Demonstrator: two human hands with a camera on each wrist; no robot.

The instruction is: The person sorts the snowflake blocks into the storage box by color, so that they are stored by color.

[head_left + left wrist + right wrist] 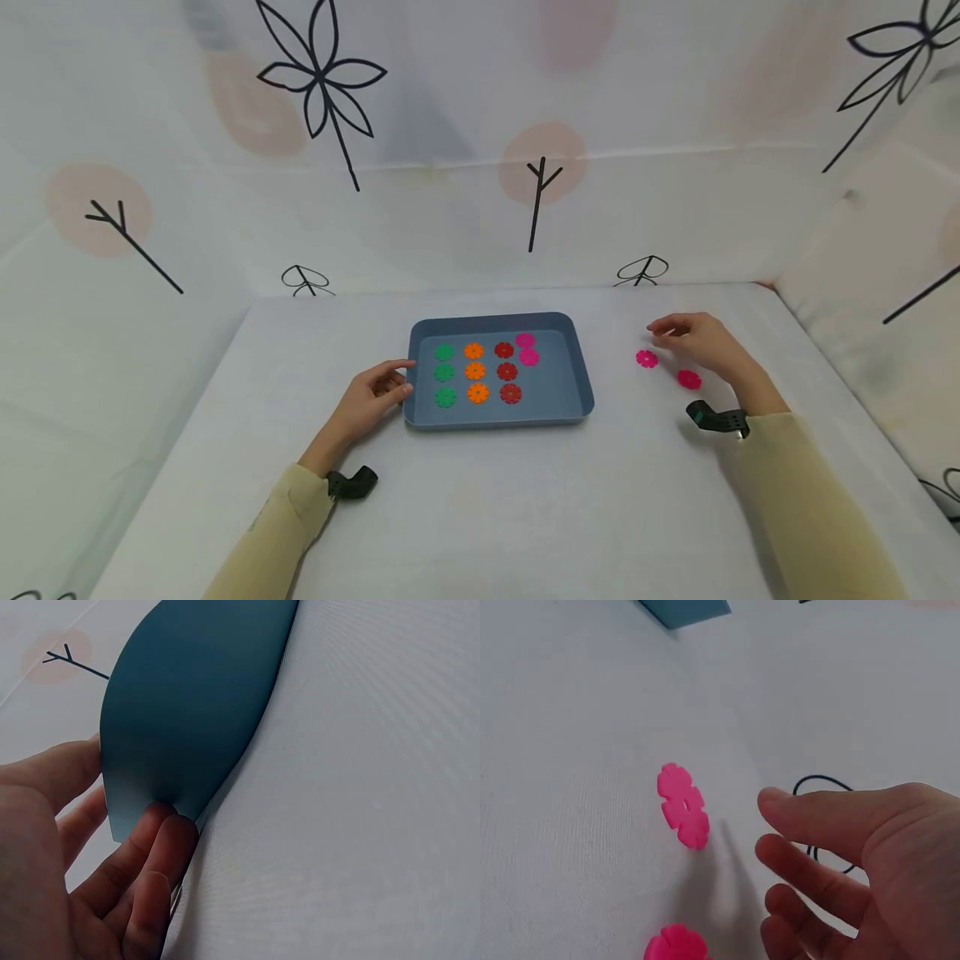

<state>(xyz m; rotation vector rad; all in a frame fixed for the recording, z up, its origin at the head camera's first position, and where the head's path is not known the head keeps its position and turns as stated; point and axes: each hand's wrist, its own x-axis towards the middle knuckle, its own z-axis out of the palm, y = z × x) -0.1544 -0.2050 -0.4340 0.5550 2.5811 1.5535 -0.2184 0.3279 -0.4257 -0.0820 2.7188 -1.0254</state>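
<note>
A blue-grey tray (555, 392) lies on the table with flower-shaped plastic discs in columns. Green discs (445, 372), orange discs (475, 371) and red discs (507, 372) stand three to a column, with two pink discs (528, 357) at the upper right. My left hand (371, 396) holds the tray's left side, thumb at the rim and fingertips (176, 832) against the outer wall. To the right of the tray, my right hand (697, 340) hovers with loosely bent fingers and nothing between them. Below its fingertips lies a pink disc (647, 358); another pink disc (689, 380) lies nearer the wrist.
White cloth covers the table (480, 500). A white curtain (450, 217) with drawn plants and pale pink spots rises behind the table and along both sides. Each wrist wears a black strap device (717, 418).
</note>
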